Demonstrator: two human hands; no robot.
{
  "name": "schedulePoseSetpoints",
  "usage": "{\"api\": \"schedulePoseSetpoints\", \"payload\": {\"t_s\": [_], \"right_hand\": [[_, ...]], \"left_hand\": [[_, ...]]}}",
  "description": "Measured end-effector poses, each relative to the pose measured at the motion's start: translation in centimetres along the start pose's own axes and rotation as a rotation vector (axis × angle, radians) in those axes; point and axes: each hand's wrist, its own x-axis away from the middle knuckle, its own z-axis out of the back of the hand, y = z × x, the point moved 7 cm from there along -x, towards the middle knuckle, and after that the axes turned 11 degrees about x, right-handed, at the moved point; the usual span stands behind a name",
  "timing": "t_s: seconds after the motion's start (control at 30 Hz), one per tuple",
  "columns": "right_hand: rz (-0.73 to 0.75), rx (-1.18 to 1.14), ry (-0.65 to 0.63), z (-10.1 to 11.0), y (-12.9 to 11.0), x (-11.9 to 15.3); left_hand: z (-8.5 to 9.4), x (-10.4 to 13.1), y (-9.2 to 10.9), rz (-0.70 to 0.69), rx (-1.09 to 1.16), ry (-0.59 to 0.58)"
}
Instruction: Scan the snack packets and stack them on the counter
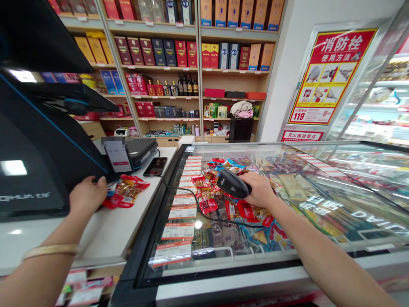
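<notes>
My left hand (pixel 87 196) rests at the white counter, beside the base of a black checkout machine (pixel 38 179). Its thumb and fingers are apart and loosely bent, with nothing visible in them. Just right of it lie small red snack packets (pixel 128 192), with a bit of blue wrapper close to the thumb. My right hand (pixel 258 189) is wrapped round a black handheld barcode scanner (pixel 233 184), whose head points left. Beneath the scanner, more snack packets (pixel 207 201) in red and blue wrappers are piled on the freezer's glass top. The scanner's handle is mostly hidden by my hand.
A black cable (pixel 191 192) loops across the glass lid of the chest freezer (pixel 223 279). On the white counter (pixel 105 243) are a dark phone (pixel 155 166), a small payment screen (pixel 119 157) and a black scale-like device (pixel 140 147). Boxed bottles fill the shelves (pixel 156 68) behind.
</notes>
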Motion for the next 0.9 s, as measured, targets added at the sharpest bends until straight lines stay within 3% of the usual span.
{"api": "schedulePoseSetpoints", "payload": {"t_s": [0.13, 0.23, 0.3, 0.37, 0.5, 0.6, 0.7, 0.8, 0.9], "right_hand": [[-0.004, 0.014, 0.004, -0.1, 0.1, 0.0], [-0.018, 0.012, 0.011, -0.1, 0.3, 0.1], [-0.027, 0.006, 0.001, -0.3, 0.4, 0.1], [-0.031, -0.002, -0.009, -0.4, 0.5, 0.2], [-0.036, -0.01, 0.004, -0.3, 0.4, 0.1], [-0.034, -0.016, 0.005, -0.3, 0.3, 0.0], [-0.036, -0.019, 0.012, -0.1, 0.3, -0.1], [-0.041, -0.021, 0.011, -0.1, 0.5, -0.1], [-0.049, -0.022, 0.005, -0.2, 0.6, 0.0]], "left_hand": [[-0.8, 0.7, 0.6, -0.055, -0.047, 0.026], [-0.7, 0.7, 0.3, -0.043, -0.199, 0.219], [-2.1, 0.5, 0.7, -0.035, -0.266, 0.267], [-5.5, 0.3, 1.8, -0.078, -0.234, 0.13], [-14.6, 1.8, 5.0, -0.14, -0.104, -0.329], [-19.6, 3.8, 6.7, -0.165, -0.089, -0.524], [-21.7, 4.7, 6.8, -0.148, -0.128, -0.529], [-21.7, 4.7, 6.2, -0.124, -0.1, -0.449], [-21.2, 4.6, 5.7, -0.032, 0.162, -0.412]]}}
